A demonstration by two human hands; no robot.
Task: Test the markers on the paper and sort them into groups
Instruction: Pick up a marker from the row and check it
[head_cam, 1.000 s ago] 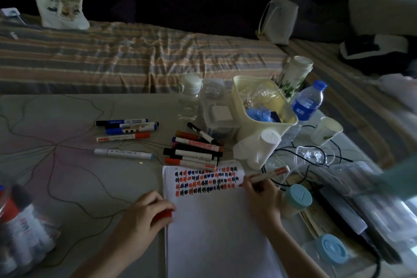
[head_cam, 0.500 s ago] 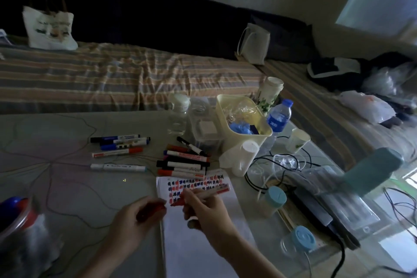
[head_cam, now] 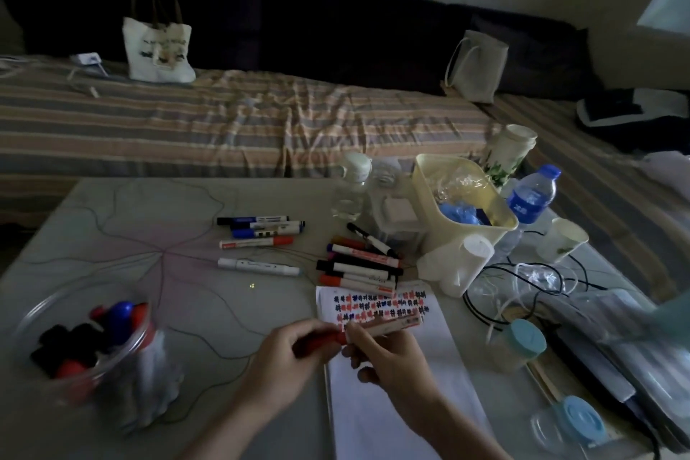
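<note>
My right hand (head_cam: pixel 392 358) grips a red marker (head_cam: pixel 392 325) by its white barrel, over the left edge of the white paper (head_cam: pixel 403 396). My left hand (head_cam: pixel 291 358) pinches the red cap (head_cam: pixel 321 342) against the marker's end. Rows of red, blue and black test marks (head_cam: pixel 381 304) fill the top of the paper. A pile of markers (head_cam: pixel 358 269) lies just beyond the paper. Farther left lie three blue and black markers with a red one (head_cam: pixel 261 231), and a single white one (head_cam: pixel 257 267).
A clear bowl (head_cam: pixel 89 347) with several markers stands at the left. A cream bin (head_cam: pixel 463 198), bottles, cups, cables (head_cam: pixel 522 284) and blue-lidded jars (head_cam: pixel 522 344) crowd the right side. A striped sofa runs beyond the table.
My right hand lifted the marker off the paper and brought it left to my left hand. The cap now meets the marker's end. The view swung left, showing the bowl.
</note>
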